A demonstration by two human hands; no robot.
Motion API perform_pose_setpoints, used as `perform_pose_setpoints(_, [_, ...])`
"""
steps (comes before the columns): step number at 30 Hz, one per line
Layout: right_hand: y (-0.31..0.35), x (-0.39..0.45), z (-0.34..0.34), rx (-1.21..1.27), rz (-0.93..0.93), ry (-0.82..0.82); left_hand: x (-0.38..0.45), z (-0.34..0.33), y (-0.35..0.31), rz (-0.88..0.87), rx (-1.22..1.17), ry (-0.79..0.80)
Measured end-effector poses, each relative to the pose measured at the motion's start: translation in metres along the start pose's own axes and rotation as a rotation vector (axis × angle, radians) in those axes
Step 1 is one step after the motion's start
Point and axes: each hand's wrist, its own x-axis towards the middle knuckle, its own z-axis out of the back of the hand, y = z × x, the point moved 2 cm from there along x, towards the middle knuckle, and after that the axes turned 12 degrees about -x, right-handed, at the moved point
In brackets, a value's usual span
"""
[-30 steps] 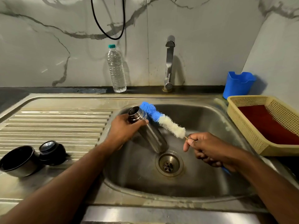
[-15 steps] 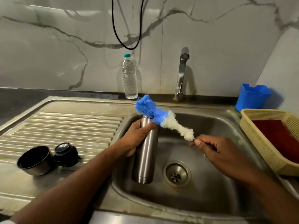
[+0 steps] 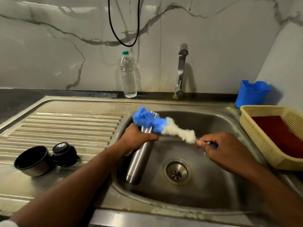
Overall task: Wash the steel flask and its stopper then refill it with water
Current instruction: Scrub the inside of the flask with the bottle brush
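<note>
My left hand (image 3: 136, 138) grips the steel flask (image 3: 139, 161) near its neck and holds it almost upright in the sink basin (image 3: 213, 185), mouth at the top. My right hand (image 3: 218, 148) pinches the handle of a bottle brush (image 3: 157, 125). Its blue bristle tip lies across the flask's mouth, and the white part runs toward my right hand. On the ribbed draining board (image 3: 65, 128) to the left sit the black stopper (image 3: 64, 153) and the flask's steel cup lid (image 3: 32, 160).
A tap (image 3: 181, 71) stands behind the basin with no water running. A plastic water bottle (image 3: 128, 74) stands by the wall. A blue holder (image 3: 251, 93) and a yellow basket (image 3: 262, 136) with a red cloth are on the right. The drain (image 3: 177, 172) is open.
The flask went from tilted with its base toward the drain to nearly upright. The brush rose with it, and its blue tip now covers the mouth. My view shifted downward.
</note>
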Motion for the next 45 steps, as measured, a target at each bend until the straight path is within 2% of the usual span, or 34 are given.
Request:
perform_pose_setpoints(4, [-0.0054,0.0007,-0.0015,0.012,-0.018,0.028,0.0010,0.0018,-0.0011,0.061,0.013,-0.030])
perform_pose_setpoints(6, [-0.0059,0.0008,0.0006,-0.001,-0.029,-0.015,-0.0005,0.0011,-0.0018,0.101,-0.010,-0.014])
perform_pose_setpoints(10, [-0.0046,0.0000,-0.0018,0.025,-0.023,0.061,-0.0054,-0.0019,-0.0046,0.161,-0.066,0.075])
perform_pose_setpoints(13, [-0.0050,0.0014,-0.0026,0.008,-0.029,0.017,-0.0066,-0.0043,-0.0037,0.201,-0.060,0.151])
perform_pose_setpoints(15, [-0.0038,0.0007,-0.0031,0.013,-0.017,0.059,-0.0053,-0.0061,-0.0008,0.191,-0.058,0.188])
perform_pose_setpoints(18, [-0.0066,0.0023,-0.0034,-0.023,-0.023,-0.018,-0.0047,-0.0045,-0.0008,0.179,-0.007,0.156])
perform_pose_setpoints(24, [-0.0048,0.0011,-0.0035,0.005,-0.037,-0.031,-0.0023,-0.0031,-0.0011,0.153,-0.022,0.111])
perform_pose_setpoints(27, [-0.0035,0.0001,-0.0044,0.012,-0.038,0.024,-0.0021,-0.0051,-0.0014,0.158,-0.009,0.106])
perform_pose_setpoints(30, [-0.0059,0.0012,-0.0031,0.008,-0.078,-0.025,-0.0017,-0.0047,-0.0003,0.158,0.005,0.111])
perform_pose_setpoints(33, [-0.0007,-0.0009,-0.0026,0.003,-0.057,0.051,-0.0040,-0.0061,-0.0028,0.130,-0.016,0.135])
perform_pose_setpoints(36, [-0.0022,0.0010,-0.0024,0.000,-0.087,-0.025,-0.0048,-0.0058,-0.0041,0.179,-0.021,0.128])
perform_pose_setpoints(39, [-0.0030,0.0001,-0.0030,-0.007,-0.088,0.016,-0.0068,-0.0059,-0.0057,0.219,-0.054,0.137])
perform_pose_setpoints(42, [-0.0031,0.0004,-0.0016,-0.011,-0.101,-0.023,-0.0068,-0.0060,-0.0039,0.230,-0.036,0.151])
perform_pose_setpoints(45, [0.0005,-0.0015,-0.0025,0.002,-0.094,0.041,-0.0051,-0.0062,-0.0023,0.195,0.013,0.157])
